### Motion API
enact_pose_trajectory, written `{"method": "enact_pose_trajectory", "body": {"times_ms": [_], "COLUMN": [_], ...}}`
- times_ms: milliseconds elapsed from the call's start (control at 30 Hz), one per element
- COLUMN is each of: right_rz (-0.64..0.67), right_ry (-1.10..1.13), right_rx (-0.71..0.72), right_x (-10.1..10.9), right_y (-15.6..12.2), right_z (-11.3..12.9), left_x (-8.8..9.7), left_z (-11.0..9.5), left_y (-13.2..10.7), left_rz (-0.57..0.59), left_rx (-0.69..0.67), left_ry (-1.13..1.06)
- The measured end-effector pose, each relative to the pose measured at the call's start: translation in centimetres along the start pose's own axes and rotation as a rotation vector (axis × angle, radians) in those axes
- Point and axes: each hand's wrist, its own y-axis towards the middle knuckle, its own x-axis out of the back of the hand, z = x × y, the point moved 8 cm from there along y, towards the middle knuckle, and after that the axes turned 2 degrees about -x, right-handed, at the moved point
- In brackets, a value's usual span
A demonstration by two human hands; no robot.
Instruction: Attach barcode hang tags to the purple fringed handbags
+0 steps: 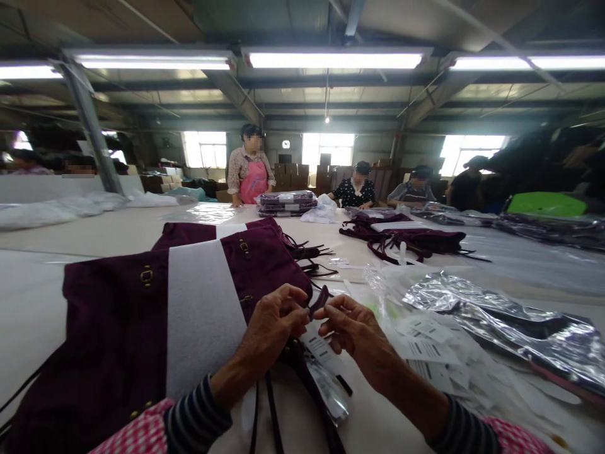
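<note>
A dark purple fabric bag (116, 315) with gold buckles and a broad white strip (201, 309) around it lies in front of me. My left hand (271, 325) is over its right edge, thumb and fingertips pinched together. Close by on the right, my right hand (357, 331) also has its fingers bent into a pinch. The curved end of a purple strap (319, 301) shows between the two sets of fingertips. Whatever is pinched is too small to make out. Beneath the hands hang a white printed tag (319, 347), a clear plastic packet (331, 391) and dark straps (307, 378).
Another purple bag (193, 235) lies behind the near one. At right are loose printed tags (428, 353) and shiny plastic bags (505, 321). Farther back are purple pieces with straps (406, 239) and a wrapped stack (287, 203). Several people work across the table, one in a pink apron (254, 183).
</note>
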Motion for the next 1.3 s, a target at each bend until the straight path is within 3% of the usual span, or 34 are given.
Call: {"method": "enact_pose_trajectory", "body": {"times_ms": [133,400,700,900,1100,1300], "right_rz": [0.051,-0.011,-0.018,-0.004,0.036,0.007], "right_ry": [0.020,-0.054,-0.124,-0.040,-0.115,-0.091], "right_rx": [-0.003,-0.019,-0.002,-0.061,-0.043,-0.101], "right_x": [-1.0,0.1,-0.2,-0.1,-0.2,0.6], "right_y": [0.6,0.8,0.6,0.7,0.8,1.7], "right_z": [-0.1,-0.8,-0.8,-2.0,-2.7,-5.2], "left_x": [0.0,0.3,-0.3,-0.3,-0.6,-0.9], "left_z": [0.0,-0.5,-0.5,0.0,0.6,2.0], "left_y": [-0.2,-0.5,-0.7,-0.9,-1.1,-1.2], "left_rz": [0.024,0.037,0.039,0.050,0.079,0.055], "left_rx": [0.010,0.002,-0.056,-0.030,-0.013,0.011], "left_ry": [0.059,0.195,0.290,0.240,0.213,0.126]}}
